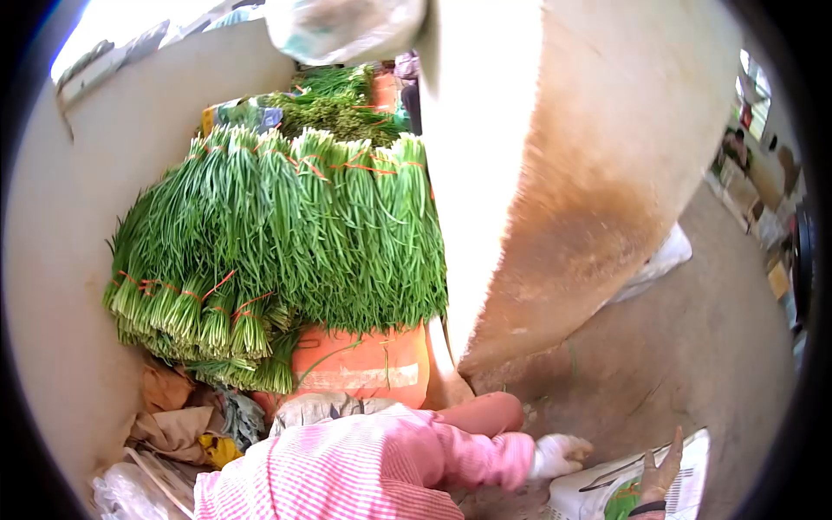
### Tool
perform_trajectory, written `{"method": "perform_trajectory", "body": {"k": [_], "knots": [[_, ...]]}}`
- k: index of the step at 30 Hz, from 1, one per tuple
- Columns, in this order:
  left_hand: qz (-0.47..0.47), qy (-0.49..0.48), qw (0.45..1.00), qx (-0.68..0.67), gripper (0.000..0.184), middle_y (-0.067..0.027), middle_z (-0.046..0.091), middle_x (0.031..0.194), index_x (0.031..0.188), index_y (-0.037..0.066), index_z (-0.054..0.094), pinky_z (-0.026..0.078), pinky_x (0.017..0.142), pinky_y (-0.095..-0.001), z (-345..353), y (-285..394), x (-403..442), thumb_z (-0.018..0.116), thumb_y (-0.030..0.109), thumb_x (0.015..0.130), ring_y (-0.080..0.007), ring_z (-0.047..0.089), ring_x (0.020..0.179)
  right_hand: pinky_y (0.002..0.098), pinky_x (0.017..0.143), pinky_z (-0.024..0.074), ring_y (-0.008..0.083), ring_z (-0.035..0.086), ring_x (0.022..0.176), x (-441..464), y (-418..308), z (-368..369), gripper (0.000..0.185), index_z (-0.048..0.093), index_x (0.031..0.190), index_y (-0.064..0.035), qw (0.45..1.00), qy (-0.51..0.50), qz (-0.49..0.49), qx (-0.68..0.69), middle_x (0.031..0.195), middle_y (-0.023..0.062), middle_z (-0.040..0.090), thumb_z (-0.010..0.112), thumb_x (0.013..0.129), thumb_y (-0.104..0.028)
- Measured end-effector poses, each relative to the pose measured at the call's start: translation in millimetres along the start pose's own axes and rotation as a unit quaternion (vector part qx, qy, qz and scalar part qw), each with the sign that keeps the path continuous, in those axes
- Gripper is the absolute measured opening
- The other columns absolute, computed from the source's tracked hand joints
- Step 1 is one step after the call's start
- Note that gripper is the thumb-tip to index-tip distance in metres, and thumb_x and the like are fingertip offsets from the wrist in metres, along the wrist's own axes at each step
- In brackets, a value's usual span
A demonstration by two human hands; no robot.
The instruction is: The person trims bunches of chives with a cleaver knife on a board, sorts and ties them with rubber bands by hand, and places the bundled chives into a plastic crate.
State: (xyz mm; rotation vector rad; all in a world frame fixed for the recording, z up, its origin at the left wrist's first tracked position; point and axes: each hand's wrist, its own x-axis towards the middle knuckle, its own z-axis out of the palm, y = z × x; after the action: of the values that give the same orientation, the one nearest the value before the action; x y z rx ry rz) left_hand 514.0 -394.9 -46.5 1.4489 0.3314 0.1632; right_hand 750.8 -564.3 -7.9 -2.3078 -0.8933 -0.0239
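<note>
Bunch of green leaves [620, 503], bound with an orange tie, lying on a white sheet [572, 498] on the floor [693, 295] at lower right. Right hand [661, 477], bare and with a dark band at the wrist, reaches in just beside the leaves, its fingers extended and spread; contact with the bunch cannot be made out. Left hand [559, 455], in a white covering below a pink checked sleeve [485, 459], is near the sheet's edge with fingers slightly bent; whether they grasp anything cannot be told. At left, many tied bundles [347, 217] are stacked in overlapping rows against a pale wall [78, 286], pale stem ends uppermost in the top row. An orange sack [364, 355] shows beneath them. A brown-stained partition [598, 199] separates the stack from the open floor.
</note>
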Motion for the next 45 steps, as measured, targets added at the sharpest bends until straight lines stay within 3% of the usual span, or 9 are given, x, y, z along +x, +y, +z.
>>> {"method": "perform_trajectory", "body": {"k": [2,5,11,14,23,32,36,42,45], "knots": [[0.066,0.075,0.994,0.054,0.037,-0.0070,0.062,0.083,0.107,0.003,0.055,0.046,0.074,-0.0268,-58,4,-24,0.060,0.016,0.073,-0.0145,0.057,0.077,0.0362,0.101,0.0261,0.0288,0.034,0.120,6,-120,-6,0.065,0.031,0.130,-0.0031,0.984,-0.039,-0.134,-0.106,0.130,0.0147,0.037,0.060,0.074,-0.017],[0.078,0.157,0.983,0.063,0.031,-0.0042,0.062,0.087,0.109,0.004,0.055,0.044,0.078,-0.0251,-157,20,-75,0.058,0.010,0.079,-0.0111,0.056,0.084,0.0369,0.102,0.0220,0.0279,0.030,0.123,7,-246,2,0.067,0.028,0.130,-0.0016,0.976,-0.024,-0.206,-0.063,0.131,0.0154,0.035,0.059,0.073,-0.017],[0.022,0.426,0.904,-0.019,0.039,-0.0048,0.059,0.093,0.115,0.000,0.048,0.044,0.080,-0.0242,-352,39,-152,0.059,0.007,0.078,-0.0115,0.055,0.086,0.0394,0.103,0.0201,0.0289,0.028,0.125,-1,-432,18,0.060,0.027,0.132,-0.0049,0.891,0.165,-0.424,0.004,0.135,0.0146,0.029,0.056,0.082,-0.024],[0.031,0.544,0.832,0.105,0.051,-0.0100,0.056,0.106,0.122,0.001,0.042,0.041,0.087,-0.0277,-434,60,-172,0.061,0.013,0.076,-0.0180,0.053,0.098,0.0445,0.102,0.0218,0.0341,0.028,0.123,13,-475,32,0.067,0.025,0.131,-0.0029,0.828,0.294,-0.477,-0.019,0.133,0.0186,0.029,0.056,0.081,-0.034],[-0.016,0.664,0.700,0.263,0.066,-0.0139,0.043,0.127,0.127,0.001,0.035,0.029,0.100,-0.0279,-583,112,-166,0.066,0.019,0.071,-0.0246,0.040,0.118,0.0468,0.103,0.0142,0.0370,0.005,0.129,53,-523,103,0.070,0.030,0.132,-0.0106,0.833,0.350,-0.417,-0.099,0.139,0.0211,0.002,0.063,0.075,-0.036],[-0.066,0.586,0.792,0.158,0.077,-0.0186,0.036,0.129,0.128,-0.001,0.031,0.028,0.101,-0.0311,-596,79,-39,0.068,0.030,0.068,-0.0285,0.035,0.121,0.0461,0.101,0.0203,0.0342,0.013,0.128,58,-528,111,0.059,0.034,0.129,-0.0080,0.810,0.403,-0.416,-0.091,0.136,0.0223,0.012,0.059,0.079,-0.030],[-0.195,0.609,0.740,0.208,0.100,-0.0120,0.019,0.139,0.134,0.003,0.017,0.024,0.103,-0.0348,-600,68,15,0.074,0.040,0.060,-0.0235,0.018,0.129,0.0447,0.100,0.0246,0.0336,0.017,0.126,58,-524,114,0.057,0.034,0.128,-0.0070,0.823,0.409,-0.375,-0.117,0.136,0.0216,0.013,0.057,0.081,-0.029],[-0.394,0.569,0.706,0.150,0.115,-0.0089,0.015,0.139,0.135,0.006,0.005,0.031,0.097,-0.0452,-622,24,61,0.076,0.044,0.054,-0.0233,0.019,0.127,0.0429,0.097,0.0308,0.0313,0.030,0.121,63,-506,116,0.054,0.030,0.128,-0.0040,0.864,0.357,-0.346,-0.082,0.133,0.0187,0.024,0.054,0.084,-0.022],[-0.384,0.599,0.678,0.187,0.112,-0.0106,0.025,0.128,0.135,0.004,0.003,0.031,0.098,-0.0356,-618,11,69,0.077,0.033,0.055,-0.0250,0.027,0.119,0.0386,0.099,0.0295,0.0269,0.033,0.120,63,-504,118,0.049,0.030,0.128,-0.0018,0.859,0.352,-0.366,-0.061,0.132,0.0163,0.030,0.052,0.085,-0.011]]}}
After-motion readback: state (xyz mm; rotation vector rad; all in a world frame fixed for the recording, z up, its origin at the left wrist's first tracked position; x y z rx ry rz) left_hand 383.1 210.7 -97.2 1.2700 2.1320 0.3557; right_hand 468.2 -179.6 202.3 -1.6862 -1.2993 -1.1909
